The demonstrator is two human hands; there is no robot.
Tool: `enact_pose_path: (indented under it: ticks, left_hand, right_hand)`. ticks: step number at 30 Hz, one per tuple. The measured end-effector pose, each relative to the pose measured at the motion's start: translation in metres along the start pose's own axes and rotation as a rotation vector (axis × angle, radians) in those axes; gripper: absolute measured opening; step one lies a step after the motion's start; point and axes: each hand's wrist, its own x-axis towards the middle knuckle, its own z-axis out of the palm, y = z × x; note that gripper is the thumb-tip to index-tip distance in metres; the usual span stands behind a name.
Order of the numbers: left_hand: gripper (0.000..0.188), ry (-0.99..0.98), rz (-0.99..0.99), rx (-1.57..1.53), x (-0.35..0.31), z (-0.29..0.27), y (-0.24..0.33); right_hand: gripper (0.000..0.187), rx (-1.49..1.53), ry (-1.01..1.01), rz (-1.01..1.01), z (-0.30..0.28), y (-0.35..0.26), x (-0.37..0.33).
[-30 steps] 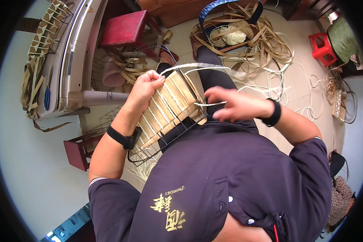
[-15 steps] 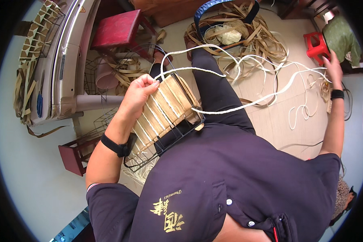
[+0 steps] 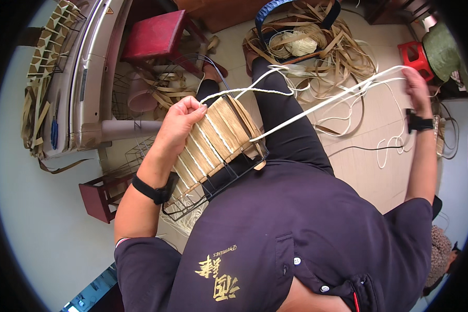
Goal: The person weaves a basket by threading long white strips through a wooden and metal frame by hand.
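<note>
The tan wire-framed basket (image 3: 221, 132) lay tilted over the lap (image 3: 291, 143), the left hand's (image 3: 185, 115) fingers pinching its upper edge. White cord (image 3: 327, 105) ran taut from its right side to the right hand (image 3: 419, 93), whose motion-blurred fingers gripped it. Beyond, a cream ball (image 3: 302, 46) sat among loose strips (image 3: 352, 52), near the wooden stool (image 3: 153, 35).

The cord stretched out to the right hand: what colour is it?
The cord is off-white, clearest in the head view.
</note>
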Motion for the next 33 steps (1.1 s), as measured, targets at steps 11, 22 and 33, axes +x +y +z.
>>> enact_pose_path:
  ticks: [11, 22, 33]
  left_hand:
    - [0.013, -0.015, -0.034, 0.017, 0.012, -0.002, -0.006]
    - [0.013, -0.033, 0.020, 0.010, -0.004, -0.009, -0.003]
    - [0.012, -0.020, 0.002, 0.016, 0.006, -0.006, -0.008]
  right_hand:
    - [0.053, -0.058, -0.618, -0.046, 0.182, -0.063, -0.126]
    - [0.017, -0.001, -0.133, 0.067, 0.066, 0.033, -0.042]
    - [0.048, -0.182, -0.320, -0.008, 0.108, -0.007, -0.068]
